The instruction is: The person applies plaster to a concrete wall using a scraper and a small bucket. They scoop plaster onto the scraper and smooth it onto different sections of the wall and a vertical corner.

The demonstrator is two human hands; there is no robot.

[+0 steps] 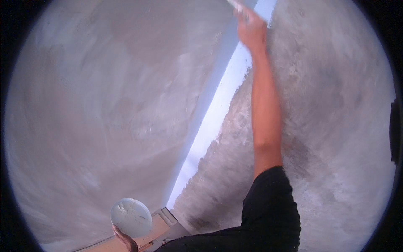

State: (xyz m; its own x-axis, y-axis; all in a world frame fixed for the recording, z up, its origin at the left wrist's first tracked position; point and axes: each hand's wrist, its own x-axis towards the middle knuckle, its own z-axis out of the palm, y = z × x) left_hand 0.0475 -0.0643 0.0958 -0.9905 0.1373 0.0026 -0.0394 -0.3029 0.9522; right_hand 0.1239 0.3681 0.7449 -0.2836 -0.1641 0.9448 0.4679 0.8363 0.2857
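My right arm, in a short black sleeve, stretches up to the top of the view. My right hand point(251, 29) grips a thin pale tool point(233, 4), blurred and cut off by the top edge, beside a white painted strip point(208, 130) along the junction of two mottled grey plastered surfaces. The strip runs diagonally, ragged on its right side. Low on the left, my left hand point(124, 239) holds up a round white dish point(130, 214) with pale material smeared in it, the fingers at its lower left rim.
Grey plaster point(100, 92) spreads over the left, and rougher, darker-patched plaster point(327, 105) over the right. Behind the dish at the bottom is a light wooden panel with a grey frame point(167, 216). A dark shape point(393, 130) sits at the far right rim.
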